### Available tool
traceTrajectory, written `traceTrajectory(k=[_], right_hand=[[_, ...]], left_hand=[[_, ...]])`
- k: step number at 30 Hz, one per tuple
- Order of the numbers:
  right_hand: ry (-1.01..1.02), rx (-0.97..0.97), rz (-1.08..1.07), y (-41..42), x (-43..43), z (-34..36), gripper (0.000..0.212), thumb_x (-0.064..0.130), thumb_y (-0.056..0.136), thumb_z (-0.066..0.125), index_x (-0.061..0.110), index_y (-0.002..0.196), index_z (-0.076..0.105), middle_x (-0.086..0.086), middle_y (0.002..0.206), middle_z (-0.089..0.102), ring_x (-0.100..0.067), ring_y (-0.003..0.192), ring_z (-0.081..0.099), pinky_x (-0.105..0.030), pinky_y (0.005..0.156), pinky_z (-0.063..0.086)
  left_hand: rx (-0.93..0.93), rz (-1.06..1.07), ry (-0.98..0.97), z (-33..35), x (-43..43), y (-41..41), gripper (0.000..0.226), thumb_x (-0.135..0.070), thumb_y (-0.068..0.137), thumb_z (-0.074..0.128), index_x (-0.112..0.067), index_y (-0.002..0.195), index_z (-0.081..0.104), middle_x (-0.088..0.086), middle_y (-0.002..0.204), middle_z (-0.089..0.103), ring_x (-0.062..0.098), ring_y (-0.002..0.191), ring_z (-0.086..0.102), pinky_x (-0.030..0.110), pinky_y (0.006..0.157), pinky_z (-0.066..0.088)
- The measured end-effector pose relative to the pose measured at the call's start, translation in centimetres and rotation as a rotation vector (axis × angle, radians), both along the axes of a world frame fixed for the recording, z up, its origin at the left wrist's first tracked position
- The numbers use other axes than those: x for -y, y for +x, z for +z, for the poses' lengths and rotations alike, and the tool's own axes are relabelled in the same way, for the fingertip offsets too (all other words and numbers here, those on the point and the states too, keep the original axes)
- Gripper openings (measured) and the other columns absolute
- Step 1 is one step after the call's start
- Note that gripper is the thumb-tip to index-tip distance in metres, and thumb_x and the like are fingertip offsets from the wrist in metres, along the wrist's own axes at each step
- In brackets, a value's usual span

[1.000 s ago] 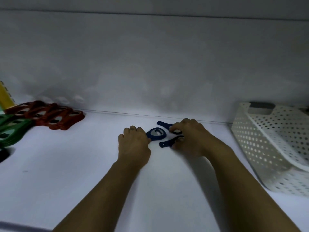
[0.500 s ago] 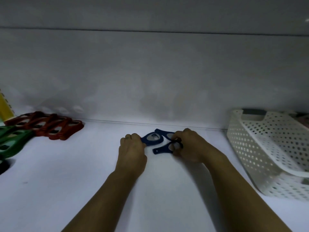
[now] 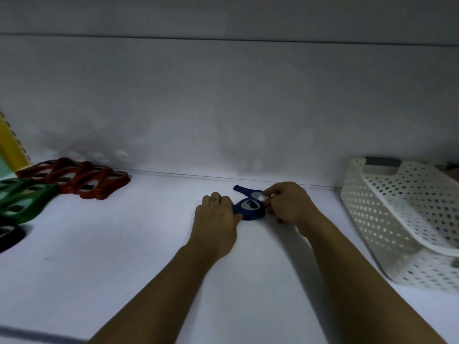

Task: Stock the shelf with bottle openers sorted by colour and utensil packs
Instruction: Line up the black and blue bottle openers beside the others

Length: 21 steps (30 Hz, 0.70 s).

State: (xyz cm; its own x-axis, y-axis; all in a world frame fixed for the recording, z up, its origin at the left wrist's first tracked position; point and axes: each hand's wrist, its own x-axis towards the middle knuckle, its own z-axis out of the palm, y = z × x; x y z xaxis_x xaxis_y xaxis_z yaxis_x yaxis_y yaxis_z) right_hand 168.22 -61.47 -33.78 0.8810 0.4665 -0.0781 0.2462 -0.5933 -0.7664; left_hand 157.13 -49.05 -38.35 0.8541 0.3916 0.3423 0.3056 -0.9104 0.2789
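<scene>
The front blue opener (image 3: 249, 210) lies flat on the white shelf (image 3: 124, 256), a little out from the back wall and right between your two grips. Its round head faces your right and its handle runs left, hidden under your left grip (image 3: 215, 219). It looks layered, perhaps more than one piece, but I cannot tell the count.

The rear blue opener (image 3: 244, 191) sits just behind it, meeting it at the head, with its handle pointing left and back. So the two long axes fan apart at the handle ends.

Your left grip is curled over the front opener's handle, thumb against its near edge, grasping it. Your right grip (image 3: 289, 206) pinches the rear opener's head between fingertips and thumb.

By my reading, the coming move is to swing that rear handle into line with the front one, and your right grip is the one placed for it.

Further out, red openers (image 3: 82, 180) line the back left with green openers (image 3: 22, 199) in front of them, and a white perforated basket (image 3: 402, 219) stands to your right
</scene>
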Motion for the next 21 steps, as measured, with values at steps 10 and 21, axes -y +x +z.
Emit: traceTrajectory(k=[10,21], right_hand=[[-0.037,0.084,0.015,-0.9,-0.5,0.3,0.030,-0.002,0.087,0.050,0.006,0.105,0.072,-0.010,0.101,0.067,-0.030,0.090,0.066,-0.045,0.082,0.057],[0.185,-0.188,-0.015,-1.0,-0.8,0.0,0.013,0.011,0.090,0.064,0.002,0.087,0.072,-0.021,0.091,0.070,-0.022,0.066,0.061,-0.031,0.061,0.056]], left_hand=[[-0.112,-0.044,-0.011,1.0,-0.1,-0.1,0.031,-0.035,0.101,0.045,-0.010,0.119,0.053,0.010,0.113,0.054,0.025,0.107,0.047,0.032,0.085,0.038],[-0.179,-0.039,0.075,0.6,0.0,-0.1,0.032,-0.031,0.103,0.042,-0.006,0.121,0.046,0.013,0.121,0.051,0.026,0.112,0.047,0.026,0.079,0.029]])
